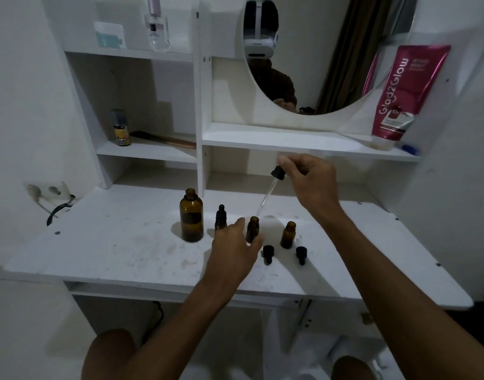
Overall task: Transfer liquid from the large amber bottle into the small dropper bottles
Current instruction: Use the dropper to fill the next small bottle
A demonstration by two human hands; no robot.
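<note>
The large amber bottle (pixel 191 218) stands uncapped on the white desk (pixel 111 250). To its right stand three small amber bottles: one capped with a dropper (pixel 221 218), an open middle one (pixel 252 229) and an open right one (pixel 288 235). My left hand (pixel 234 248) curls around the middle bottle, fingers on both sides of it. My right hand (pixel 308 178) pinches the black bulb of a glass dropper (pixel 269 191), whose tip hangs slanted just above the middle bottle's mouth. Two loose black dropper caps (pixel 268 253) (pixel 301 254) lie in front of the open bottles.
A white shelf (pixel 304 141) runs just above my right hand, with a pink tube (pixel 400 94) and a round mirror (pixel 317 50) on it. A small spray can (pixel 121 128) stands on the left shelf. A wall socket with a cable (pixel 47 192) sits at the desk's left.
</note>
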